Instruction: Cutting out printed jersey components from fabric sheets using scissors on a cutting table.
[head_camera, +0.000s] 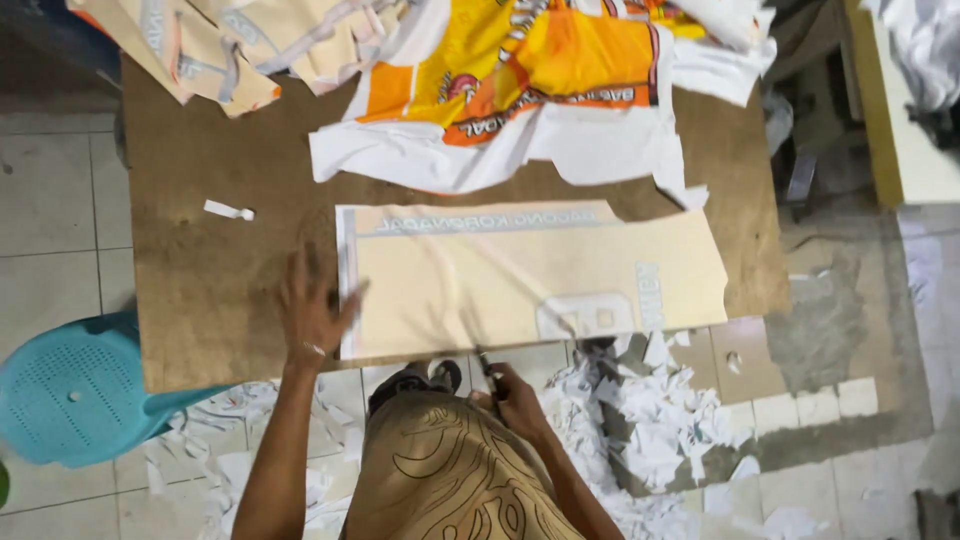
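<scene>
Head view: our right hand (517, 398) sits at the tabletop (200, 270) near edge, closed on a dark tool, likely scissors (487, 368). Left hand (312, 305) lies open, fingers spread, pressing the left end of the cream printed sheet (530, 275). White paper scraps (650, 410) cover the floor.

My left hand (312, 310) lies flat on the brown wooden board (200, 270). To its left the board is bare, with only a small white paper scrap (229, 211) there. To its right the big cream paper sheet (520, 275) touches my thumb. Past that, a heap of orange and white printed sheets (540, 90) fills the far edge. My right hand (515, 400) is below the near edge, beside the white paper cuttings (650, 420) on the floor. A blue plastic stool (75, 395) stands close on my left.
</scene>
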